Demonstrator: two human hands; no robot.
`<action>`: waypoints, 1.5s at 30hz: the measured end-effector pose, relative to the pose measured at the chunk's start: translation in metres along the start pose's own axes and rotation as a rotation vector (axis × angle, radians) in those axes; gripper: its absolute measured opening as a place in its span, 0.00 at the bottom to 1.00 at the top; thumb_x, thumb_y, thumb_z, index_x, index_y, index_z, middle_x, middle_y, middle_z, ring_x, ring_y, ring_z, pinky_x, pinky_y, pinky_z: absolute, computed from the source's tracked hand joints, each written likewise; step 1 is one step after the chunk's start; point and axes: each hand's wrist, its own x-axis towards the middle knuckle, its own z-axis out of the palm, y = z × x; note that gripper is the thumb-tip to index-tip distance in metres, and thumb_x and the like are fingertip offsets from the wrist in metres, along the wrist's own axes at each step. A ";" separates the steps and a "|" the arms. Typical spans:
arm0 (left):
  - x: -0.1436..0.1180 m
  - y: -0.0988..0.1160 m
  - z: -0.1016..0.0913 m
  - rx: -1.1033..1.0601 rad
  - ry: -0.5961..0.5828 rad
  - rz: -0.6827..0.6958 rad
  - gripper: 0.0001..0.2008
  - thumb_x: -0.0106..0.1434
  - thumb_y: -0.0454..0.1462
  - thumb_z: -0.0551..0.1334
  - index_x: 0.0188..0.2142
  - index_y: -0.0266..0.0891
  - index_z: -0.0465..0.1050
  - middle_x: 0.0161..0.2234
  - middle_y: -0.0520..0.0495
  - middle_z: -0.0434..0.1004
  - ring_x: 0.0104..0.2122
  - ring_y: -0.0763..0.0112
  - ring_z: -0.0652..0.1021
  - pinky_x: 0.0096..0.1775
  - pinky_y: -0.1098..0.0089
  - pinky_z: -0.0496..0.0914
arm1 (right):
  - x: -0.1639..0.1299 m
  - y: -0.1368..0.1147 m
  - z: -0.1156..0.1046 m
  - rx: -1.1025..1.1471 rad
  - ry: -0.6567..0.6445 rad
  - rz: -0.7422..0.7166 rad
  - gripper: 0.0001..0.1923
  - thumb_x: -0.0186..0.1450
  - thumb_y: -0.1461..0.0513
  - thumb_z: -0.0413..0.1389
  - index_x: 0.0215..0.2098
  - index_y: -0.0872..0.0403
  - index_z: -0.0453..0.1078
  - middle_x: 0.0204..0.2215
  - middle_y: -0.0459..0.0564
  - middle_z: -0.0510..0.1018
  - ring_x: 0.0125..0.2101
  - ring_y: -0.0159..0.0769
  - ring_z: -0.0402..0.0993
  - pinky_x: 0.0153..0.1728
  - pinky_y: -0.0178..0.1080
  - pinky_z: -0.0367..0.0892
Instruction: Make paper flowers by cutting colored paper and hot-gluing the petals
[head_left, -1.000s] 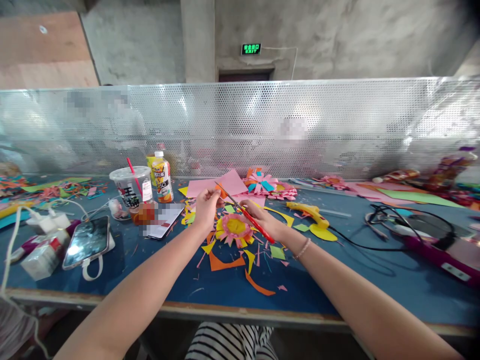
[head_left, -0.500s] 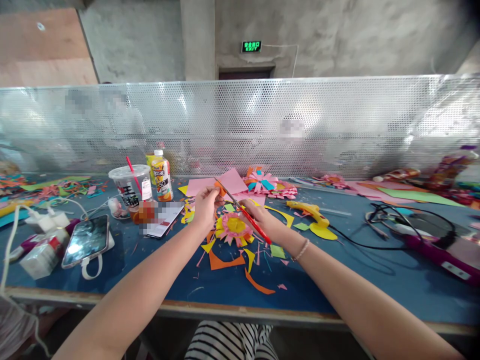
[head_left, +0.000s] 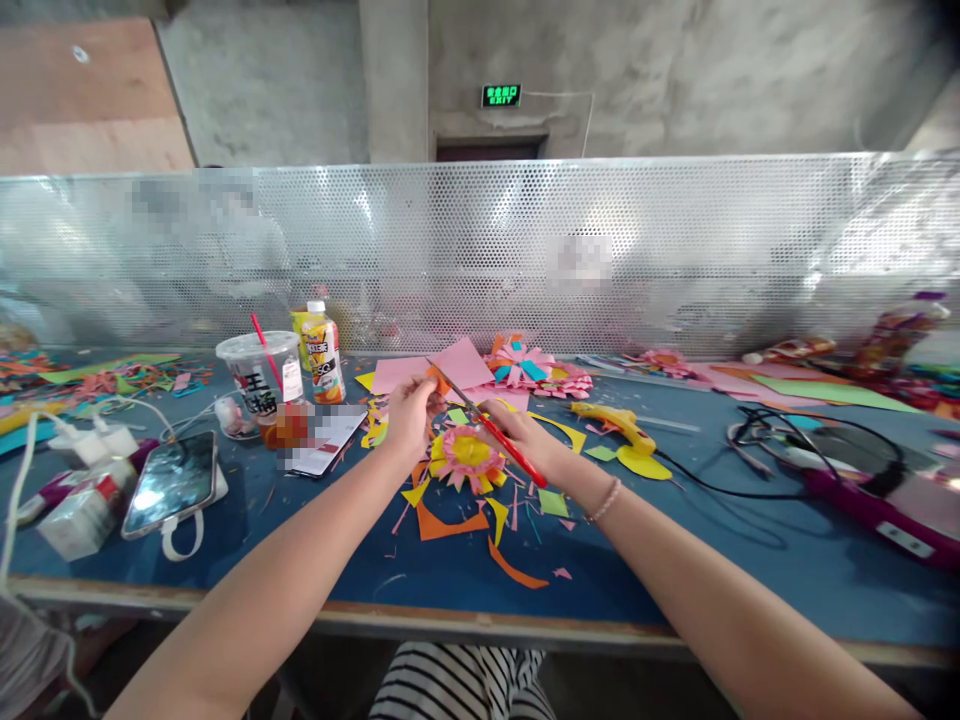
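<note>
At the far left of the blue counter (head_left: 750,580), a phone (head_left: 171,483) lies face up beside a white charger whose cable runs off the edge. Next come a lidded drink cup (head_left: 259,372) with a red straw and a juice bottle (head_left: 324,353). The left hand (head_left: 409,415) pinches a small orange paper piece (head_left: 437,378), mostly hidden by its fingertips, above the scraps. The right hand (head_left: 525,440) is closed around red-handled scissors (head_left: 491,428), blades at the paper; the handles are covered by the fingers. Beneath lies a pink-and-yellow paper flower (head_left: 466,456). Further right rests a yellow glue gun (head_left: 611,420).
</note>
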 end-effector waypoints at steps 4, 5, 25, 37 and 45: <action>-0.002 0.000 0.002 0.012 -0.016 -0.010 0.09 0.43 0.35 0.63 0.20 0.36 0.62 0.16 0.57 0.64 0.16 0.82 0.67 0.21 0.78 0.63 | -0.003 -0.010 -0.006 0.113 -0.064 0.042 0.14 0.64 0.52 0.44 0.40 0.52 0.59 0.33 0.50 0.71 0.35 0.38 0.67 0.37 0.41 0.62; -0.002 0.000 0.002 0.016 -0.019 -0.011 0.09 0.43 0.35 0.63 0.20 0.36 0.62 0.15 0.57 0.64 0.16 0.81 0.66 0.21 0.78 0.63 | -0.003 -0.013 -0.007 0.139 -0.072 0.052 0.14 0.64 0.52 0.43 0.40 0.52 0.59 0.33 0.50 0.71 0.35 0.38 0.67 0.37 0.41 0.62; -0.003 -0.002 0.002 0.002 -0.075 -0.082 0.10 0.42 0.35 0.65 0.20 0.36 0.62 0.15 0.57 0.64 0.15 0.82 0.66 0.19 0.79 0.63 | 0.001 0.000 0.009 0.009 0.087 0.007 0.14 0.65 0.52 0.43 0.36 0.54 0.60 0.28 0.50 0.70 0.29 0.34 0.66 0.31 0.37 0.61; 0.000 -0.002 -0.001 0.024 -0.035 -0.007 0.11 0.46 0.37 0.65 0.25 0.37 0.63 0.18 0.56 0.67 0.18 0.81 0.70 0.23 0.78 0.67 | 0.003 0.000 -0.003 0.021 0.107 0.172 0.16 0.62 0.50 0.45 0.38 0.53 0.61 0.24 0.46 0.71 0.26 0.34 0.68 0.29 0.36 0.62; 0.010 -0.007 -0.007 0.022 -0.002 0.084 0.14 0.48 0.40 0.65 0.29 0.38 0.61 0.24 0.54 0.72 0.24 0.75 0.76 0.31 0.71 0.71 | -0.002 -0.004 -0.005 0.033 0.027 0.129 0.17 0.62 0.50 0.45 0.42 0.53 0.59 0.34 0.51 0.72 0.37 0.40 0.69 0.38 0.41 0.63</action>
